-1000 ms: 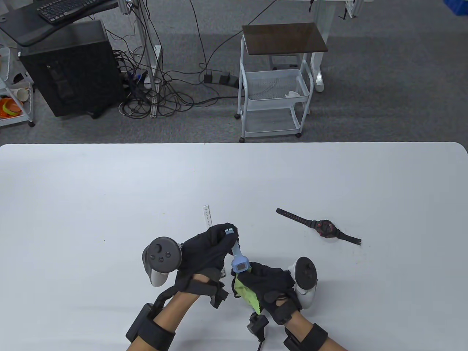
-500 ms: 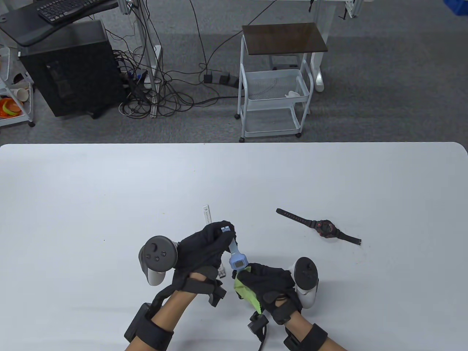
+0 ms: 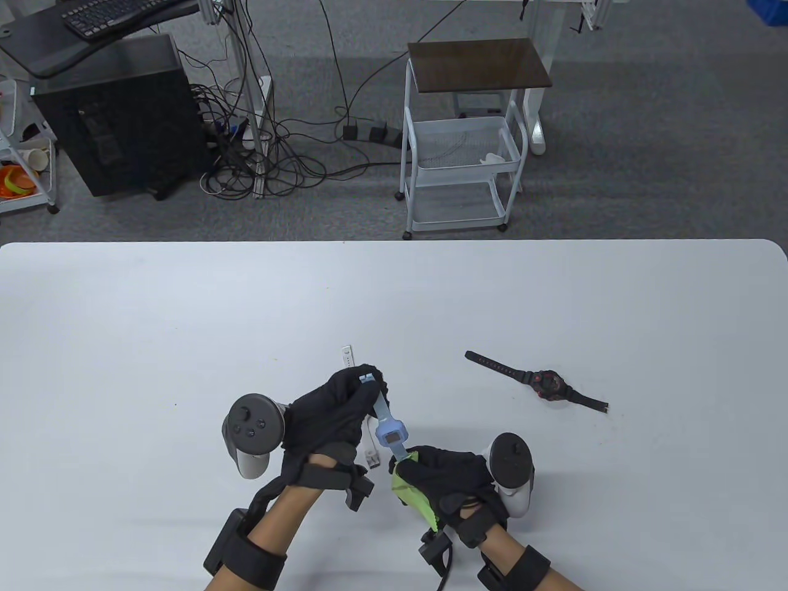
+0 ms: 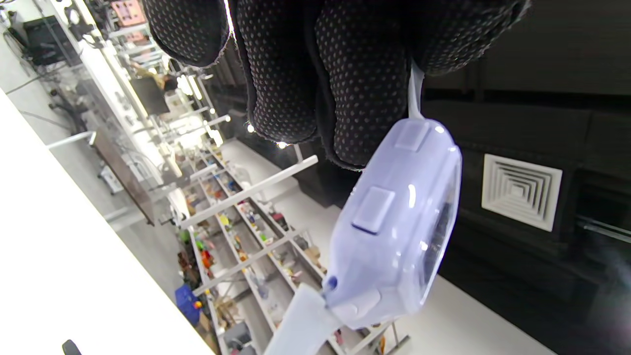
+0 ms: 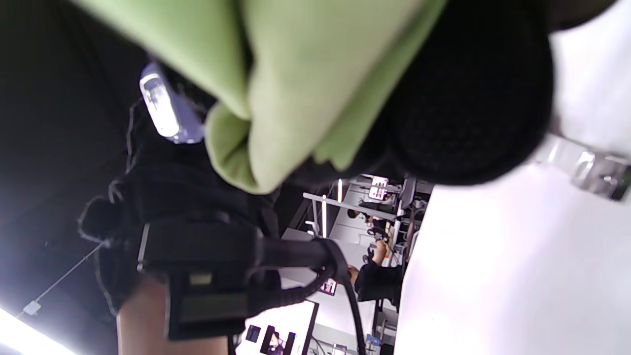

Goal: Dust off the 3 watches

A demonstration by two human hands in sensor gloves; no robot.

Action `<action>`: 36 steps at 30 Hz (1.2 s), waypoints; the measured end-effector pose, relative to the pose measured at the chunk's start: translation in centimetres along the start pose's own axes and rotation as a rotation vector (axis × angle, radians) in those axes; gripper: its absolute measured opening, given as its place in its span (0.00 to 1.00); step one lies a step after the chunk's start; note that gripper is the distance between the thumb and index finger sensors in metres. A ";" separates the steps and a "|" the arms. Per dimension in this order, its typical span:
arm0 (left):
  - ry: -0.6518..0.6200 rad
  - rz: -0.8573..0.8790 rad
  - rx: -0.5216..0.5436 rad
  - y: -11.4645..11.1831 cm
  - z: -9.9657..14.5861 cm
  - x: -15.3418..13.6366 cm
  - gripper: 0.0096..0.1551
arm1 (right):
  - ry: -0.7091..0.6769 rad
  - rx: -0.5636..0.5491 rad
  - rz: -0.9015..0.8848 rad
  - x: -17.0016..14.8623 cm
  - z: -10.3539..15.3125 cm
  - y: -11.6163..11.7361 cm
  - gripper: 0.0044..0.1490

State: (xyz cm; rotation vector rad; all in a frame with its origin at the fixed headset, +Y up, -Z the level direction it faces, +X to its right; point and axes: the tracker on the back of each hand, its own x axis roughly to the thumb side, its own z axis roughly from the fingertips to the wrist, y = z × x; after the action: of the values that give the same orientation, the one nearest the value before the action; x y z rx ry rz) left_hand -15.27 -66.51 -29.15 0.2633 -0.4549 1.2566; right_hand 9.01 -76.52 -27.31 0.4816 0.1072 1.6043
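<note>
A light blue watch [image 3: 390, 433] is held up off the table between both hands. My left hand [image 3: 345, 400] pinches the buckle end of its strap, and the watch case [image 4: 394, 236] fills the left wrist view. My right hand [image 3: 440, 477] grips a green cloth [image 3: 412, 492] folded round the strap's lower end; the same green cloth [image 5: 296, 74] fills the right wrist view. A white watch [image 3: 349, 358] lies on the table under my left hand, mostly hidden. A black and red watch [image 3: 545, 385] lies flat to the right.
The white table [image 3: 123, 320] stretches wide to the left, right and far side. Beyond its far edge stand a white wire trolley [image 3: 462, 160] and a black computer tower [image 3: 117, 117] on the floor.
Both hands have shifted left and slightly away from me with the blue watch. More of the white watch's buckle end now shows beside my left hand.
</note>
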 end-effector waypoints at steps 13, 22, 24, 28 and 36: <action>-0.010 0.017 0.033 0.7 -0.1 0.2 0.23 | 0.029 0.011 0.020 -0.4 -0.1 -0.3 0.30; -0.013 0.020 0.039 0.9 0.1 0.1 0.23 | 0.036 0.035 0.023 -0.6 0.0 -0.6 0.28; -0.011 0.067 0.060 1.2 0.0 0.2 0.23 | 0.058 0.040 0.029 -1.1 0.1 -0.6 0.30; -0.022 0.031 0.071 1.4 0.1 0.3 0.23 | 0.062 0.060 0.034 -1.0 0.1 -0.6 0.30; -0.025 0.039 0.052 1.2 0.1 0.4 0.23 | 0.053 0.052 0.101 -0.7 0.2 -0.6 0.29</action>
State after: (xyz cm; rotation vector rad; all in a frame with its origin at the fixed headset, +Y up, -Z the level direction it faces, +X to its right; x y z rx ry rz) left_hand -16.38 -65.86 -28.98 0.3160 -0.4508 1.3056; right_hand 9.68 -77.20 -27.52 0.4912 0.1671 1.7168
